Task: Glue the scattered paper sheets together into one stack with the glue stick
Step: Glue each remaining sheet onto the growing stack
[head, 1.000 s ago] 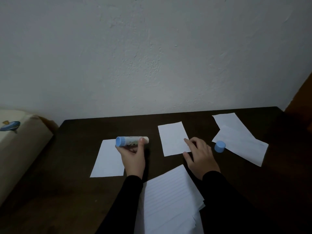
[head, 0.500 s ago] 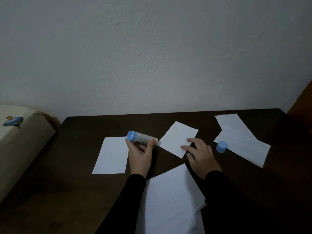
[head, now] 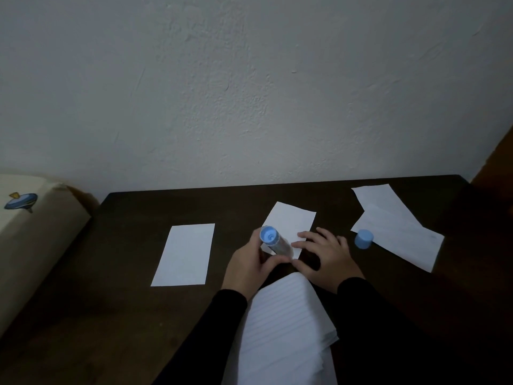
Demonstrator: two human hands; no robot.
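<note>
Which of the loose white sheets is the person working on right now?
The tilted white paper sheet in the middle: the right hand rests flat on it and the blue glue stick in the left hand meets its near edge. The others lie untouched.

Home room: dark wooden table, plaster wall, printed cushion.

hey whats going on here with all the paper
A person is gluing loose paper sheets at a dark table. The left hand grips the uncapped glue stick, its tip down on the middle sheet, while the right hand presses that sheet flat with straight fingers. The blue cap stands beside two overlapping sheets on the right. Another single sheet lies to the left, and a lined stack sits nearest the person.
</note>
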